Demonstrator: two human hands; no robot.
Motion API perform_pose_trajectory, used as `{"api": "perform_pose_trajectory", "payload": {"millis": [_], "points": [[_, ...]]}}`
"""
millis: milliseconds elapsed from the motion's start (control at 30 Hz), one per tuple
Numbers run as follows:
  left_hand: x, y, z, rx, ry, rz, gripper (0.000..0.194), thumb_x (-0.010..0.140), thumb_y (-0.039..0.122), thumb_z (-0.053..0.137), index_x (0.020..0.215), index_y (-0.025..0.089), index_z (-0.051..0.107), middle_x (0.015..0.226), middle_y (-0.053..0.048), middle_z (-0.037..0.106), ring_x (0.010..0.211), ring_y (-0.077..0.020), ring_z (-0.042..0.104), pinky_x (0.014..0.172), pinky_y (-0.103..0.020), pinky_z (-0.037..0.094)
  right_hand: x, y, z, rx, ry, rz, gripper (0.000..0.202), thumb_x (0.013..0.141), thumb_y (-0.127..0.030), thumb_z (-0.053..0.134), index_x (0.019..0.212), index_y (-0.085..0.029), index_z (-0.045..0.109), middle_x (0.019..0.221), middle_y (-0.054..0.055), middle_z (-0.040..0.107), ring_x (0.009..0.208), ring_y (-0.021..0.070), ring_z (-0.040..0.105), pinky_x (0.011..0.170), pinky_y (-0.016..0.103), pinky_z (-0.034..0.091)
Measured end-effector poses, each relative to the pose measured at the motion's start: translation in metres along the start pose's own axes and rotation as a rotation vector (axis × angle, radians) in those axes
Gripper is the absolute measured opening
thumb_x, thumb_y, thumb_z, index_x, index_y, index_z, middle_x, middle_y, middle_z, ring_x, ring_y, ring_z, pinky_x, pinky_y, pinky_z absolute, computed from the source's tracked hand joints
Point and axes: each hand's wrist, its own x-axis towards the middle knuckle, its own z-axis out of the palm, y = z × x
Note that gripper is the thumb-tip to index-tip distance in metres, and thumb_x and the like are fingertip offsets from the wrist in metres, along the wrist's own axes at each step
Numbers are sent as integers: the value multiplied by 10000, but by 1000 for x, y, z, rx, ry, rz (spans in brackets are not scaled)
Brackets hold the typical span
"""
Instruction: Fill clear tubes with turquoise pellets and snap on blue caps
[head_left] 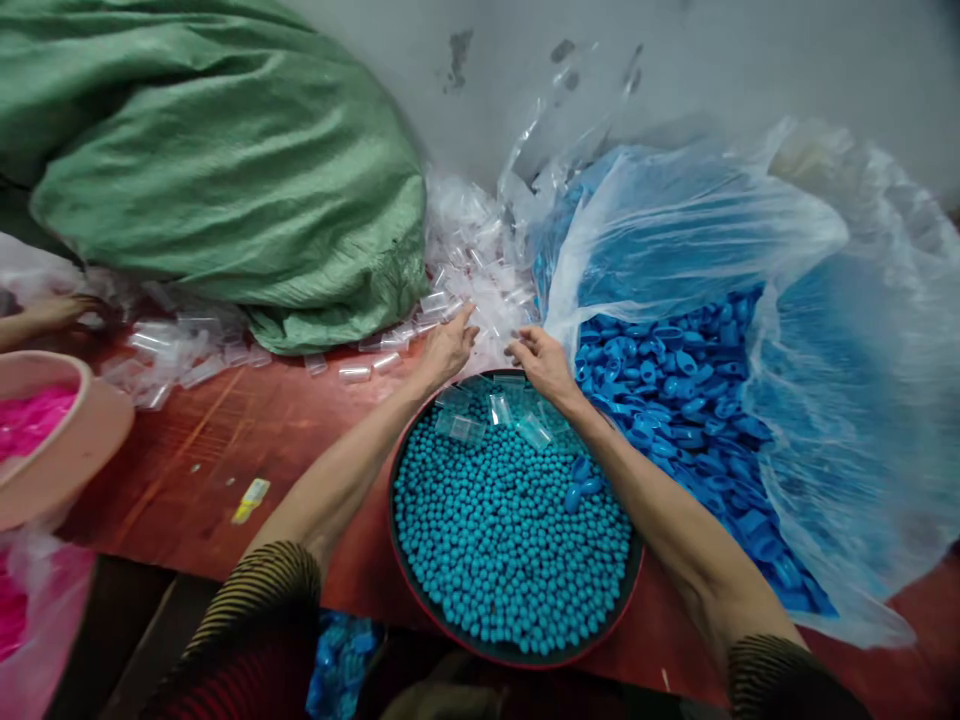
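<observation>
My left hand [450, 345] is over the near edge of a heap of clear plastic tubes [480, 270], its index finger stretched forward and nothing visible in it. To its right, my right hand [541, 360] hovers above the far rim of a round pan, fingers apart and slightly curled. Teal beads [510, 530] fill the pan [401, 575]. Several clear tubes [459, 428] lie on the beads near the far side, and a few blue plastic pieces [581, 485] rest at the right.
A green sack [247, 170] bulges at the back left. Blue parts [682, 390] spill from a clear bag [832, 400] at right. A pink tub [82, 440] and another person's hand [64, 312] are far left. A yellow-labelled item [251, 500] lies on the red table [187, 430].
</observation>
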Motion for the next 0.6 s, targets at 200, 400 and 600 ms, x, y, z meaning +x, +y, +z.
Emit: {"api": "perform_pose_trajectory", "payload": {"millis": [200, 400, 600], "points": [[-3, 19, -3, -482, 16, -158, 604, 903, 561, 312, 1366, 174, 343, 745, -41, 665, 565, -149, 621, 588, -281, 514, 16, -50, 47, 39, 222, 124, 81, 869, -217, 423, 916, -178, 477, 909, 60, 616, 871, 166, 591, 805, 280, 451], [-9, 31, -11, -646, 6, -165, 510, 861, 449, 474, 1323, 250, 392, 880, -35, 667, 579, -125, 630, 478, -215, 484, 34, -56, 56, -109, 329, 137, 213, 953, -270, 287, 1063, -182, 448, 967, 87, 612, 915, 192, 589, 786, 295, 446], [-41, 20, -20, 33, 218, 115, 510, 832, 401, 525, 1316, 277, 422, 1295, -99, 550, 1204, -325, 512, 930, -545, 454, 21, -41, 10, -576, 131, -25, 221, 936, -259, 366, 1057, -154, 518, 1114, 144, 579, 1129, 265, 481, 926, 399, 382]]}}
